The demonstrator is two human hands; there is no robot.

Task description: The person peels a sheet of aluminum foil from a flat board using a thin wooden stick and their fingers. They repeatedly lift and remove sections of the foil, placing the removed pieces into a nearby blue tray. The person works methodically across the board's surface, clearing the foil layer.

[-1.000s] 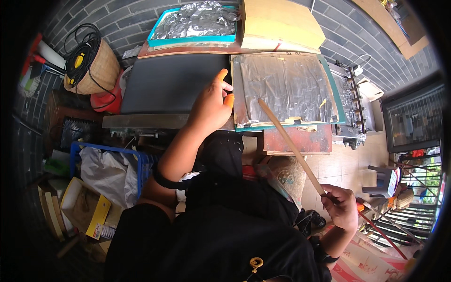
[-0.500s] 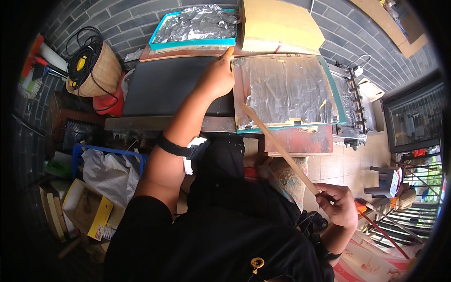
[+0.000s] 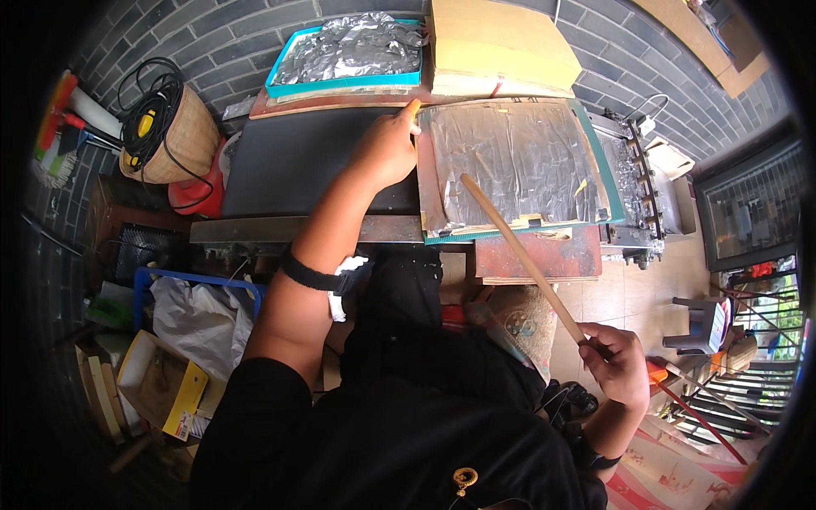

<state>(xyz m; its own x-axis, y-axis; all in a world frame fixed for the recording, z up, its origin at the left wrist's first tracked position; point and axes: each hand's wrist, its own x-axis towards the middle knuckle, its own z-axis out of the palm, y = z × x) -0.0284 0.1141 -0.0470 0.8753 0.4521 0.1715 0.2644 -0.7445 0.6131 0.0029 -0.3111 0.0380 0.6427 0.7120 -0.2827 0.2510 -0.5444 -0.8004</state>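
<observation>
A flat board covered with wrinkled silver foil (image 3: 518, 157) lies on the bench, on top of a green sheet (image 3: 602, 161). My left hand (image 3: 389, 151) is at its far left corner, index finger stretched out and thumb against the edge; the other fingers are mostly hidden. In my right hand (image 3: 619, 361), low on the right, the fingers close round the near end of a long thin wooden stick (image 3: 527, 262). The stick slants away to the left, its far tip over the left part of the foil. Whether the tip touches the foil, I cannot tell.
Behind stand a turquoise tray of crumpled foil (image 3: 274, 88) and a thick yellow block (image 3: 506, 42). A dark board (image 3: 293, 161) lies to the left. Wicker basket with cable (image 3: 194, 127), blue-rimmed crate (image 3: 200, 274) and yellow box (image 3: 180, 408) sit left; a metal machine (image 3: 625, 161) stands right.
The stick's tip has moved right, from the board's left border to over the foil. My left hand has drawn slightly nearer along the board's left edge; my right hand has shifted slightly right.
</observation>
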